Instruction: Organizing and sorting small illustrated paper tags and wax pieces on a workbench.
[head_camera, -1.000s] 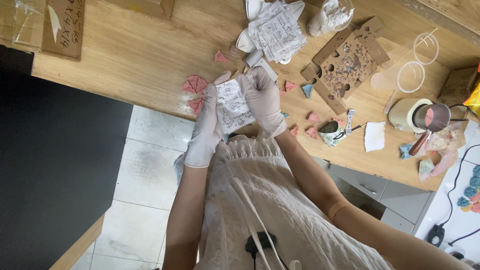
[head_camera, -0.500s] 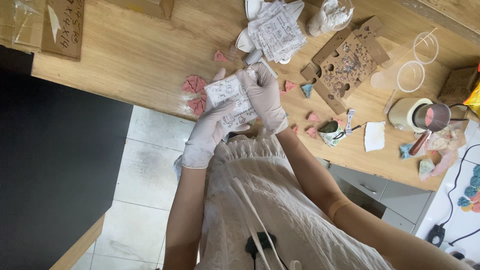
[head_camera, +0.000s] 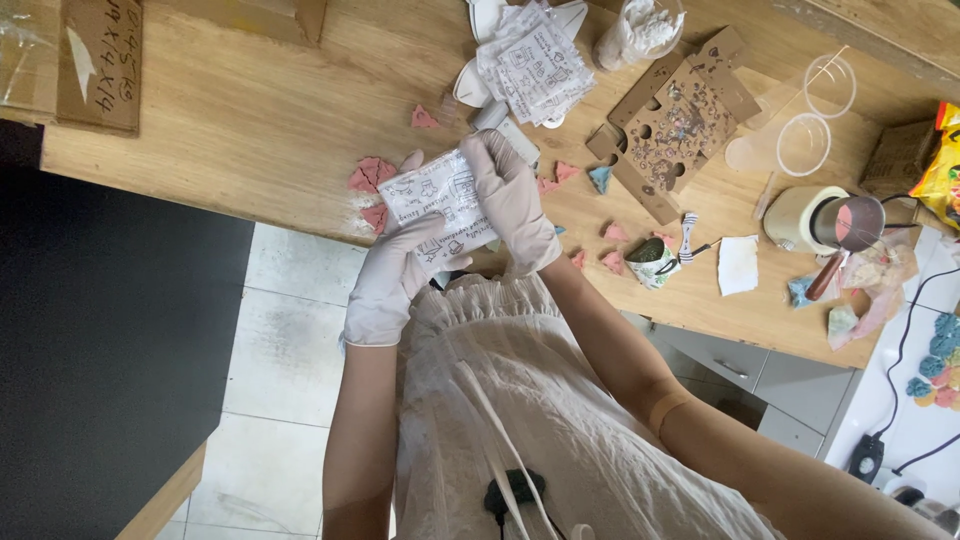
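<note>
Both my hands wear white gloves and hold a small printed paper packet (head_camera: 437, 203) above the near edge of the wooden table (head_camera: 250, 130). My left hand (head_camera: 392, 275) grips its lower left side from beneath. Across the packet's right end lies my right hand (head_camera: 512, 200), fingers curled over the top. Pink triangular pieces (head_camera: 368, 183) lie on the table just left of the packet.
More printed packets (head_camera: 535, 60) are piled at the table's far side. A brown cardboard piece with holes (head_camera: 672, 125), clear round lids (head_camera: 805, 142), a tape roll (head_camera: 800, 215), a white paper scrap (head_camera: 738, 264) and several pink and blue triangles (head_camera: 600, 178) lie to the right. Tiled floor lies below left.
My left hand has slid down from the packet's left side to grip it from beneath. The packet has turned more level and shifted slightly left.
</note>
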